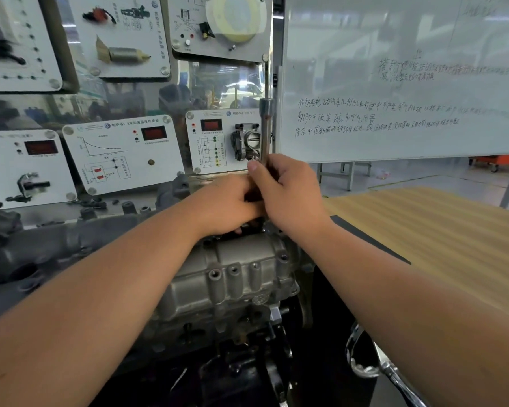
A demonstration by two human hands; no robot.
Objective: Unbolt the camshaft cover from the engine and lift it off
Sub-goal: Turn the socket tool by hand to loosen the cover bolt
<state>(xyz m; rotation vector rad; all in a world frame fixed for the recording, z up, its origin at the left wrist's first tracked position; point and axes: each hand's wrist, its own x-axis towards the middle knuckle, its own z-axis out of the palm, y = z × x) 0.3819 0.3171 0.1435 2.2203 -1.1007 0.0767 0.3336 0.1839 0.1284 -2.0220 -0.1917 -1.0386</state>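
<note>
The grey cast camshaft cover sits on top of the engine at the centre, with bolt bosses along its near edge. A chrome socket wrench stands upright over the cover's far end. My right hand grips its lower shaft, thumb up against the bar. My left hand is curled around the tool's bottom end, just above the cover. The tool's tip and the bolt under it are hidden by both hands.
A wall of sensor display panels stands behind the engine, a whiteboard to the right. A wooden table with a black mat lies on the right. A chrome handle lies at the lower right.
</note>
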